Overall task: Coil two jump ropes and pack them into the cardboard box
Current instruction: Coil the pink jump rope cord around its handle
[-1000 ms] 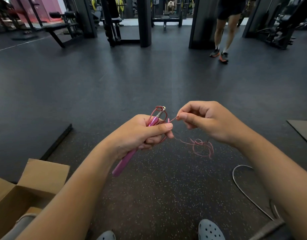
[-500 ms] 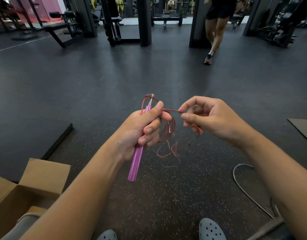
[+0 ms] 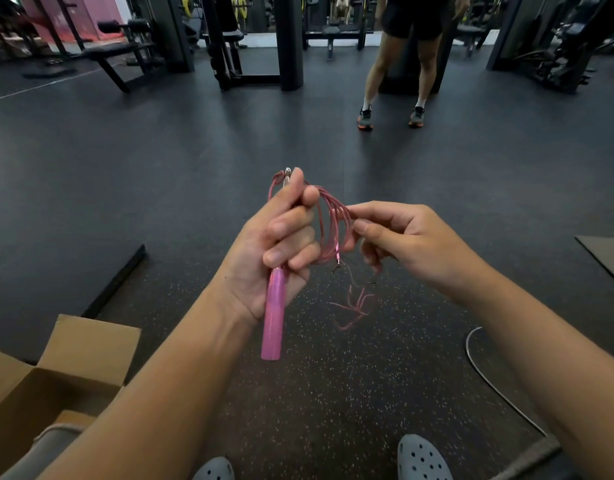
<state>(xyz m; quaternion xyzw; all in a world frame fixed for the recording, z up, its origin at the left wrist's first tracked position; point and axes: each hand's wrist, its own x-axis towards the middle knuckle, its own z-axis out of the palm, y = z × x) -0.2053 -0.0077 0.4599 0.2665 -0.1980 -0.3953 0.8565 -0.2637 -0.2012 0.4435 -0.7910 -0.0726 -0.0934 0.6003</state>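
Note:
My left hand grips the pink jump rope handle, held nearly upright with its metal tip above my thumb. Several loops of the thin pink rope hang from that hand. My right hand pinches the rope loops just to the right of the left hand. A loose tail of the pink rope dangles to the speckled floor below. The open cardboard box sits at the lower left. A grey cord of a second rope curves on the floor at the lower right.
A person's legs in trainers stand on the dark floor ahead. Gym benches and racks line the back. A raised black mat lies left, another mat edge right. My grey clogs show at the bottom.
My left hand has turned the handle upright and more rope loops are gathered in it. The tail on the floor is shorter. The person behind has stepped closer and now faces me.

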